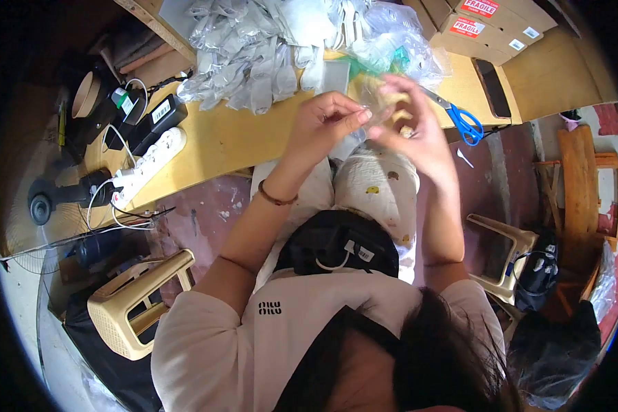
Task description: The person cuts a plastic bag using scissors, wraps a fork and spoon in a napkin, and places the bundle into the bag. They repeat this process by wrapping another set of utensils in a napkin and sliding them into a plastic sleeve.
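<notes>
Above the table's front edge, my left hand [328, 125] pinches a piece of clear plastic [372, 97], thumb against forefinger. My right hand [419, 130] is beside it, fingers curved toward the plastic and smeared by motion; whether they grip it I cannot tell. Scissors with blue handles [465, 125] lie close to the right of that hand. Beyond my hands sit a green plastic wrap [391, 63] and a pile of clear-bagged pale grey items [257, 69].
Cardboard boxes with red labels [467, 27] stand back right, near a dark phone-shaped slab [491, 88]. Left on the table are a white power strip [151, 165], cables and a black box [158, 123]. A fan [44, 202] and plastic stools [141, 302] flank me.
</notes>
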{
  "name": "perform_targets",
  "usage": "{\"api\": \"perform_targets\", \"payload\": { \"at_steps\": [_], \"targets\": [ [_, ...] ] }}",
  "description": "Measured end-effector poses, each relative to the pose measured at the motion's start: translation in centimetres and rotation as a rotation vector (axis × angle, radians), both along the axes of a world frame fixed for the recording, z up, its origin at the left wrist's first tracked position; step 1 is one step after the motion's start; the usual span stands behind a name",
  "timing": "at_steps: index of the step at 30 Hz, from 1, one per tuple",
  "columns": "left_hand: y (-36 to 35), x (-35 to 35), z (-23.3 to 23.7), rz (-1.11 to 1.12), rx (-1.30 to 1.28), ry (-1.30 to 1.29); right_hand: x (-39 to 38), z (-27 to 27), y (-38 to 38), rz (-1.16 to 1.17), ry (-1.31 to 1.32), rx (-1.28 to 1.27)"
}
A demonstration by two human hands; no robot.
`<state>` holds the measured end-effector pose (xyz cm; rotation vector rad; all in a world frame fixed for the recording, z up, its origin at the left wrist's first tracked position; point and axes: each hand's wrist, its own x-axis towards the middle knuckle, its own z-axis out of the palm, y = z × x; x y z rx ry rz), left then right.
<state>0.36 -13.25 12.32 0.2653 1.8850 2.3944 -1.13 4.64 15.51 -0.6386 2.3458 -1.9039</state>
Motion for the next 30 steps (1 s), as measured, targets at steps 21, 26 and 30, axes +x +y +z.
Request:
{"api": "perform_targets", "payload": {
  "at_steps": [21, 26, 30],
  "targets": [
    [-3.3, 0.0, -3.2, 0.346, -0.633, 0.752, -1.1, -7.4, -4.6, -0.017, 0.315, -0.091],
    [-3.4, 0.2, -4.9, 0.326, -0.685, 0.493, -1.1, -9.3, -4.4, -0.095, 0.419, 0.172],
    [-3.0, 0.2, -5.1, 0.41, -0.79, 0.396, -0.3, -7.4, -3.0, -0.159, 0.531, 0.292]
  ]
}}
